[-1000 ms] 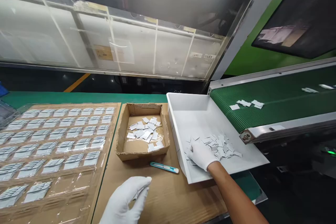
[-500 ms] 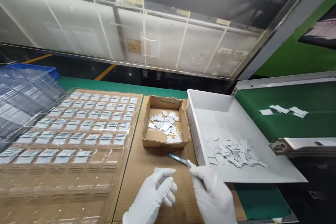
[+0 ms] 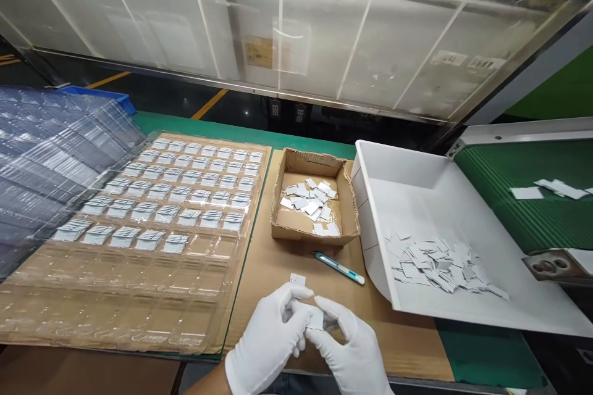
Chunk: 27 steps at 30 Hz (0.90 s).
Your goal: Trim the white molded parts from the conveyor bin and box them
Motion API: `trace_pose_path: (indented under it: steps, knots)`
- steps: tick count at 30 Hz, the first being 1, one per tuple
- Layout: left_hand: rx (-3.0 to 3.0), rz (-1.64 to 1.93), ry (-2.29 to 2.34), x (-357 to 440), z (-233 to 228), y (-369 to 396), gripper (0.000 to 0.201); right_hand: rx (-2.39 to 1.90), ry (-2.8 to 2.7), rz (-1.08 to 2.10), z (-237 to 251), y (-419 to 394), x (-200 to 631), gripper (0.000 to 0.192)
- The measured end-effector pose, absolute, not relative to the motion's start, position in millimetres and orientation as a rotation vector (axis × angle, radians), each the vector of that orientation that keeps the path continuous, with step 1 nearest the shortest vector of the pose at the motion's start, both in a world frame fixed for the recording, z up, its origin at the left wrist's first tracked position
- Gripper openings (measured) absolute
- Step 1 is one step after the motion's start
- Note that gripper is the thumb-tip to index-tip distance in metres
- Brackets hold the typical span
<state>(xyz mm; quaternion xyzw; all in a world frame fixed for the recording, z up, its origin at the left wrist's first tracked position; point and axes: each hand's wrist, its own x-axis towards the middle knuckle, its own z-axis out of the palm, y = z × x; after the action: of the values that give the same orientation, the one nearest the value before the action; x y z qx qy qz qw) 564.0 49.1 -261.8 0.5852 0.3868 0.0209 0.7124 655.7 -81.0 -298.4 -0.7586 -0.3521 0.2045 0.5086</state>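
both white-gloved hands, left hand (image 3: 269, 336) and right hand (image 3: 349, 355), pinch small flat white plastic pieces (image 3: 311, 315) together at the near edge of the brown cardboard sheet (image 3: 273, 265)

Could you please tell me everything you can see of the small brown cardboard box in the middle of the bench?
The small brown cardboard box is a shallow, open-topped tray of corrugated board with roughly cut, ragged walls. It sits flat on a brown cardboard sheet, between the clear plastic blister tray and the white plastic bin. A loose heap of small white flat pieces lies inside. A teal utility knife lies just in front; neither hand touches it.
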Motion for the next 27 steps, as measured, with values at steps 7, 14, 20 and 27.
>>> trace_pose_path:
  steps: [7, 14, 20, 27]
  knots:
    - [1.323, 0.2, 0.674, 555, -265, 47, 0.046, -1.739, -0.532, 0.758, -298, -80, 653, 0.03]
    - [1.272, 0.223, 0.676, 555, -269, 43, 0.046, -1.67, -0.438, 0.823, -294, -81, 654, 0.03]
    - [1.217, 0.213, 0.666, 556, -273, 41, 0.047, -1.635, -0.421, 0.851, -291, -82, 651, 0.028]
    - [1.153, 0.224, 0.704, 555, -277, 40, 0.045, -1.663, -0.421, 0.838, -290, -83, 651, 0.029]
